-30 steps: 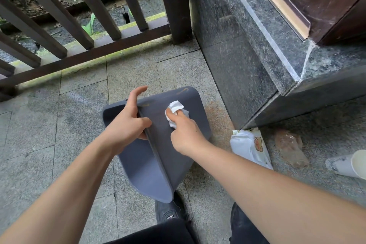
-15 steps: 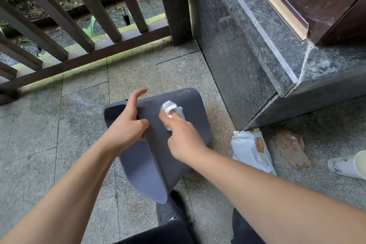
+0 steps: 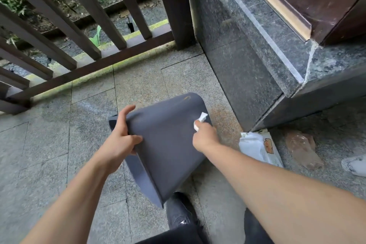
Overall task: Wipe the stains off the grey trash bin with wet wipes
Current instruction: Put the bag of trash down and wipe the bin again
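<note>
The grey trash bin (image 3: 168, 140) lies tipped on the stone floor, its broad side facing up and its open mouth toward me. My left hand (image 3: 120, 140) grips the bin's left edge near the rim. My right hand (image 3: 205, 137) presses a crumpled white wet wipe (image 3: 200, 121) against the bin's right edge, close to the bottom corner. A faint yellowish mark (image 3: 187, 97) shows near the bin's far end. The white wet wipes pack (image 3: 259, 147) lies on the floor to the right of the bin.
A dark stone step (image 3: 247, 61) rises right of the bin, with a wooden door frame above. A brown railing (image 3: 83, 31) closes off the far side. Crumpled clear plastic (image 3: 303, 148) and a white paper cup (image 3: 356, 164) lie at right. My black shoe (image 3: 180, 210) is below the bin.
The bin has turned so its broad side faces up more. My right hand has slid the wipe from the middle of the bin to its right edge.
</note>
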`<state>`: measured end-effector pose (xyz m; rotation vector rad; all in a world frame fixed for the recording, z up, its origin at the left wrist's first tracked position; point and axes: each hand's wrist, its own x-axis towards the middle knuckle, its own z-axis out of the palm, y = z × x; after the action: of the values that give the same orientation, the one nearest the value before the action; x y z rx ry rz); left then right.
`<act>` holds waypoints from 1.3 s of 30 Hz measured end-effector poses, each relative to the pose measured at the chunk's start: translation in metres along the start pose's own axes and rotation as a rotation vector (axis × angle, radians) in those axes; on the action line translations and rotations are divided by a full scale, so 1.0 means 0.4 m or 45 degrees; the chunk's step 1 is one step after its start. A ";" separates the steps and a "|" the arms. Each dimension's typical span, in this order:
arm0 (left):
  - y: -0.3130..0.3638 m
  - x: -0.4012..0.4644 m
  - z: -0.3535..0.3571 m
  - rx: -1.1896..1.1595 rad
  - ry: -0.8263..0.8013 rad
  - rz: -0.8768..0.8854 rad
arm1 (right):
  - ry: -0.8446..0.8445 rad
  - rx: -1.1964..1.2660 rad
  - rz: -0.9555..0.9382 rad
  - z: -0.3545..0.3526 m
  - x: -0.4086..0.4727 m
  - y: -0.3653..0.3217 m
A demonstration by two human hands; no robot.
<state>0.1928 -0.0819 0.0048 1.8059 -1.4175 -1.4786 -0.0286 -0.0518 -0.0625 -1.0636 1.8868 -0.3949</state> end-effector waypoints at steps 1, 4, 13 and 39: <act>-0.008 0.000 -0.009 0.004 0.005 -0.024 | -0.050 0.014 0.062 -0.022 0.029 -0.004; -0.029 0.000 -0.026 -0.036 -0.008 -0.063 | -0.099 0.161 0.052 -0.082 0.054 -0.027; -0.027 0.007 -0.026 -0.095 0.001 -0.059 | -0.164 0.582 0.105 -0.135 0.083 -0.046; 0.094 -0.028 0.095 0.812 -0.268 0.391 | 0.027 -0.100 -0.736 -0.011 -0.072 -0.062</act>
<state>0.1431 -0.0767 0.0271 1.6692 -2.3556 -1.1571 -0.0132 -0.0435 -0.0286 -1.6629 1.5952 -0.6619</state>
